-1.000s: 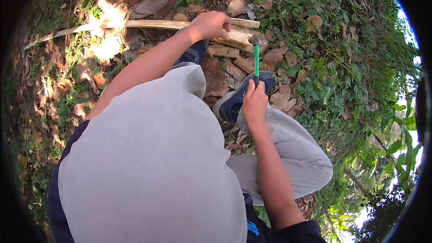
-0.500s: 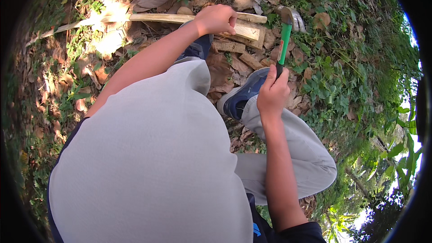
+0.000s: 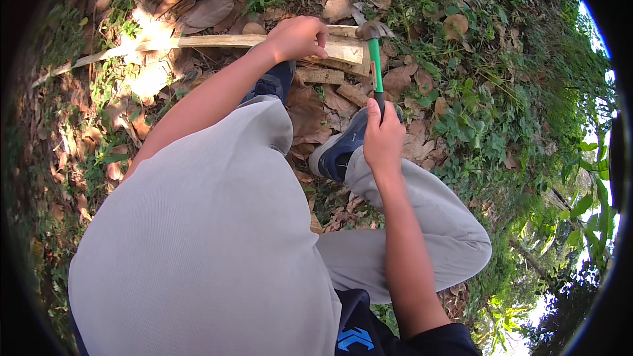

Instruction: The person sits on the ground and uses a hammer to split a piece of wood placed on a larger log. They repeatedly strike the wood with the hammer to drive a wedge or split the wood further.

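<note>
Above leaf litter (image 3: 306,118), my right hand (image 3: 384,138) grips the hammer (image 3: 376,59) — left hand (image 3: 297,37) curled over planks (image 3: 349,51), perhaps steadying, hold unclear.

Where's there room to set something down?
Room on the leaf litter between left shoe and right shoe, below the short wood pieces in the picture. Leaf-strewn, not bare soil. Crowded: around the plank end, with left hand and hammer close.

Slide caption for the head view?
Right hand holding a green-and-black-handled metal claw hammer near pale wooden strips, left hand over them, amid brown leaf litter.
</note>
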`<state>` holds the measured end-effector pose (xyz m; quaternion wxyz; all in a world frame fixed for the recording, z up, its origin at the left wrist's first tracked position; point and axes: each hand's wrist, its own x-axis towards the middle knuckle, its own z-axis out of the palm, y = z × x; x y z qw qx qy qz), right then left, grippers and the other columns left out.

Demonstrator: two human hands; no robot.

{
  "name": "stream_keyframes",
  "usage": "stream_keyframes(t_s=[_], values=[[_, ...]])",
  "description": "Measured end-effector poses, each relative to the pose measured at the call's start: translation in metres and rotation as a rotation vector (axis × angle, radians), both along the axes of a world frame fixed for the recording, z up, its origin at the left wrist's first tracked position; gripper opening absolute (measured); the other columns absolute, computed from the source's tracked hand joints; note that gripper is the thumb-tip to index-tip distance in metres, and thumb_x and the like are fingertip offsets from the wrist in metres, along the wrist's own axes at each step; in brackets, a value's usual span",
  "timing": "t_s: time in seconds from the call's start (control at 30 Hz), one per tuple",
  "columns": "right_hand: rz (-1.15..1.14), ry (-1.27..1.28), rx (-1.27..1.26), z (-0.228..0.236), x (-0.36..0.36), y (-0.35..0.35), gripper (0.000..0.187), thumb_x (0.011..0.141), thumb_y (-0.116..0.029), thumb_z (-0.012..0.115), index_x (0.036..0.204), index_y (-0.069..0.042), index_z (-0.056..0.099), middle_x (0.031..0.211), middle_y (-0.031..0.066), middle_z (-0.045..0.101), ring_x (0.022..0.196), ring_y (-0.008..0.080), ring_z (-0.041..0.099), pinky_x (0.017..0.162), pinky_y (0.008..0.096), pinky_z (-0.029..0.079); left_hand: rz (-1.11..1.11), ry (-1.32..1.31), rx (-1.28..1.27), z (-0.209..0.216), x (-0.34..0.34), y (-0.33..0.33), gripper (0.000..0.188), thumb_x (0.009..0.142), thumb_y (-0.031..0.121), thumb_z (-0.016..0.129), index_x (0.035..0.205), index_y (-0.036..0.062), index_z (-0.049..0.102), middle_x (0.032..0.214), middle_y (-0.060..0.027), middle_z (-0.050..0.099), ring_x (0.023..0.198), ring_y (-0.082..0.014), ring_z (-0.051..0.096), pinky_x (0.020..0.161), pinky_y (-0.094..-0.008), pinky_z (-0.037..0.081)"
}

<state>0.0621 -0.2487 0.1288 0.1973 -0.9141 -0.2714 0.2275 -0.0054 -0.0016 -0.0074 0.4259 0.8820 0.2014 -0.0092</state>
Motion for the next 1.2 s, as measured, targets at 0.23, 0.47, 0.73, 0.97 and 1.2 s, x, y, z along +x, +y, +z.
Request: stream_keyframes(t_s=[0.23, 0.47, 0.73, 0.97, 1.2], values=[[-0.041, 0.028, -0.042, -0.013, -0.005, -0.012, 0.032, 0.109, -0.030, 0.050, 0.097, -0.001, 0.053, 0.067, 0.0239, 0.062, 0.066, 0.0462, 0.064, 0.058, 0.0530, 0.044, 0.012, 0.008, -0.076, 0.003, -0.001, 0.000, 0.029, 0.076, 0.033, 0.085, 0.093, 0.0121, 0.074, 0.104, -0.0069, 0.074, 0.101, -0.0314, 0.069, 0.085, -0.0430, 0.053], [-0.067, 0.012, -0.042, -0.023, -0.008, -0.017, 0.037, 0.109, -0.035, 0.051, 0.096, -0.001, 0.056, 0.071, 0.0244, 0.064, 0.069, 0.0465, 0.065, 0.061, 0.0549, 0.044, 0.019, -0.019, -0.058, 0.000, 0.000, -0.002, 0.030, 0.076, 0.032, 0.085, 0.097, 0.0130, 0.075, 0.106, -0.0057, 0.075, 0.104, -0.0295, 0.069, 0.088, -0.0427, 0.053], [-0.040, -0.041, 0.118, 0.008, -0.005, -0.002, 0.033, 0.110, -0.031, 0.049, 0.096, -0.002, 0.055, 0.068, 0.0205, 0.063, 0.063, 0.0415, 0.064, 0.057, 0.0484, 0.044, 0.017, -0.037, -0.048, -0.004, -0.003, -0.001, 0.031, 0.075, 0.031, 0.086, 0.098, 0.0131, 0.074, 0.105, -0.0054, 0.074, 0.104, -0.0296, 0.069, 0.088, -0.0423, 0.053], [-0.034, 0.013, -0.043, -0.019, 0.006, -0.022, 0.038, 0.110, -0.038, 0.048, 0.097, -0.003, 0.055, 0.067, 0.0210, 0.063, 0.064, 0.0437, 0.064, 0.059, 0.0531, 0.044, 0.028, -0.036, -0.046, -0.001, -0.003, -0.002, 0.031, 0.075, 0.030, 0.086, 0.099, 0.0140, 0.074, 0.103, -0.0045, 0.074, 0.102, -0.0294, 0.069, 0.087, -0.0420, 0.054], [0.039, -0.044, -0.160, -0.018, 0.010, -0.023, 0.036, 0.110, -0.035, 0.050, 0.095, -0.003, 0.056, 0.068, 0.0192, 0.062, 0.060, 0.0421, 0.061, 0.055, 0.0495, 0.043, 0.009, -0.008, -0.064, 0.004, 0.001, 0.000, 0.031, 0.076, 0.031, 0.086, 0.100, 0.0131, 0.074, 0.106, -0.0054, 0.074, 0.103, -0.0300, 0.069, 0.087, -0.0421, 0.054]])
